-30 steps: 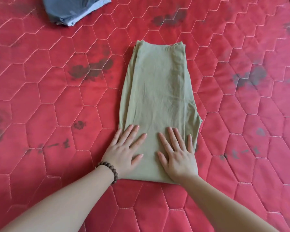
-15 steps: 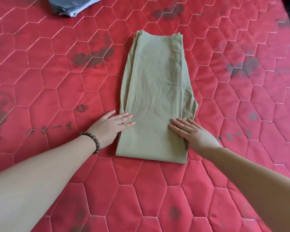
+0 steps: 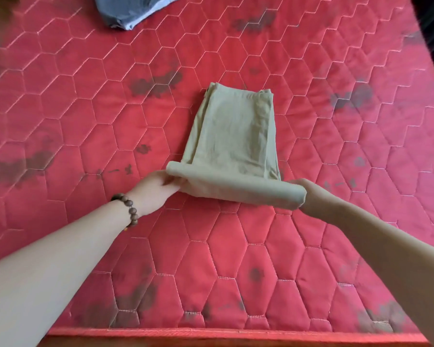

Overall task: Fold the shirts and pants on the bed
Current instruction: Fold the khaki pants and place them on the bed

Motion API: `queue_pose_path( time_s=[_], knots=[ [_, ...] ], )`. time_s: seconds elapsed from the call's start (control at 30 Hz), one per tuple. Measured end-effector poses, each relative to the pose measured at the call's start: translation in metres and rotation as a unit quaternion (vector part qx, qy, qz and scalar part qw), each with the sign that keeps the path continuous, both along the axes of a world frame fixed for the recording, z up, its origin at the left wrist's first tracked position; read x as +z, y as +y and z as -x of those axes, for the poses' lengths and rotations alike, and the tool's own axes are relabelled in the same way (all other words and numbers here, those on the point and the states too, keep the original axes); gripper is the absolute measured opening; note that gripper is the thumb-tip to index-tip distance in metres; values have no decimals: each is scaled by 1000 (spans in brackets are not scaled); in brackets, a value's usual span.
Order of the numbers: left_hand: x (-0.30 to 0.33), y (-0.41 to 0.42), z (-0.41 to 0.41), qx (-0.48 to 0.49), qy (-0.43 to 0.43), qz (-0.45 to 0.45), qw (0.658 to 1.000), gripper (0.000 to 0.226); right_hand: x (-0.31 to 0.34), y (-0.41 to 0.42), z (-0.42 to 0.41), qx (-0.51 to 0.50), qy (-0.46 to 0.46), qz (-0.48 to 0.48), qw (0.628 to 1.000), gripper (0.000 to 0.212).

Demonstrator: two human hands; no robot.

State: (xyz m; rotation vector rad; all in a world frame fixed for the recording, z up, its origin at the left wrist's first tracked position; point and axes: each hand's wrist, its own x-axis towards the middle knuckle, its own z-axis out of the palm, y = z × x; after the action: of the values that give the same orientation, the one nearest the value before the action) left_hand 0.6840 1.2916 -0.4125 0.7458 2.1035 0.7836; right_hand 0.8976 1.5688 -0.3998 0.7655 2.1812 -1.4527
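While the khaki pants [image 3: 236, 136] are lying on the red bed [image 3: 85, 121], the left hand [image 3: 153, 190] and right hand [image 3: 311, 196] are pinching their six-o'clock fold, lifting it.

A red quilted bed [image 3: 261, 259] with hexagon stitching and dark stains carries tan pants [image 3: 233, 131], folded into a long strip. The left hand [image 3: 154, 189], with a bead bracelet [image 3: 128, 209] on its wrist, and the right hand [image 3: 311, 196] each grip one side of the near end, lifted off the bed and curled toward the far end. A folded blue garment [image 3: 133, 8] lies well apart at the far edge.
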Motion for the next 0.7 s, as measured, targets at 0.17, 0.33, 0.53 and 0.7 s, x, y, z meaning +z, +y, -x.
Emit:
queue_pose_path(
  time_s=[0.17, 0.33, 0.53, 0.7],
  knots=[
    [52, 18, 25, 71, -114, -116, 984, 33, 51, 17, 13, -103, 46, 128, 985, 38],
    [53, 59, 54, 154, -123, -126, 972, 54, 66, 39, 37, -165, 91, 290, 938, 48],
    [11, 105, 69, 162, -32, -84, 983, 36, 5, 37, 64, -290, 157, 67, 942, 9],
    [-5, 150, 91, 243, 79, -84, 963, 43, -15, 62, 109, -345, 164, 18, 924, 4]
  ],
)
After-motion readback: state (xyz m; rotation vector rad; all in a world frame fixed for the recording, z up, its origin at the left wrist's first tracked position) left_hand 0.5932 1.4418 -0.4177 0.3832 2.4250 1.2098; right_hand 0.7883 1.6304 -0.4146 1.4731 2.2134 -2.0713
